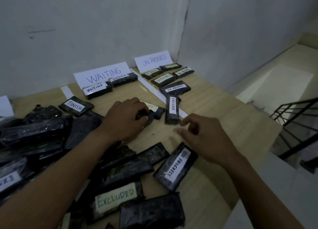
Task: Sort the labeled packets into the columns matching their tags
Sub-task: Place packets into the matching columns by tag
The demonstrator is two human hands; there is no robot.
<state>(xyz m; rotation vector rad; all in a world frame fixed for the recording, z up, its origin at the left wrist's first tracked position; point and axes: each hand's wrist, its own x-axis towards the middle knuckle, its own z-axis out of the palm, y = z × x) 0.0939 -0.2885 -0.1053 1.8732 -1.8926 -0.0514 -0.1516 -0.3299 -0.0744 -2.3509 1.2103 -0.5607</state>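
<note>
Packets [175, 166] in glossy, crinkled black plastic (white paper tags); matt wood-grain table [215, 108]; paper signs [103, 74].

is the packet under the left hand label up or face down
Label up: a strip of white label shows past the left hand on the packet; its text cannot be read.

Two header cards stand at the wall, WAITING [103, 74] and ON PROGRESS [153, 60]. Two packets lie under WAITING, five under ON PROGRESS; two hands are out.
</note>
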